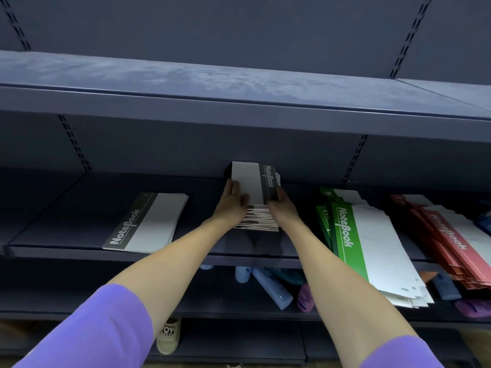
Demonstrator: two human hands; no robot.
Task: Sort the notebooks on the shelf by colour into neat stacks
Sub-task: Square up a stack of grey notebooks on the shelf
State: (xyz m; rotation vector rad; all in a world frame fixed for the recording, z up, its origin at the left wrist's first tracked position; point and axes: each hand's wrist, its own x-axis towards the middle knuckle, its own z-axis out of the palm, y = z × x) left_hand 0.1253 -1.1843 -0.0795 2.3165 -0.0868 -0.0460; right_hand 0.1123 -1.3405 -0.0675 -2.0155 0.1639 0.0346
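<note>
Rightward, green notebooks and red notebooks overhang the shelf.

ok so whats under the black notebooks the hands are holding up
Below the black notebooks gripped by the left hand and right hand, a fanned bundle of notebook edges rests on the shelf. The hands cover where bundle and covers meet.

Dim, bluish light from above and in front; the upper shelf shows pale sheen and shades the back of the bay. Wide-angle bending curves shelf edges; soft overall blur.
</note>
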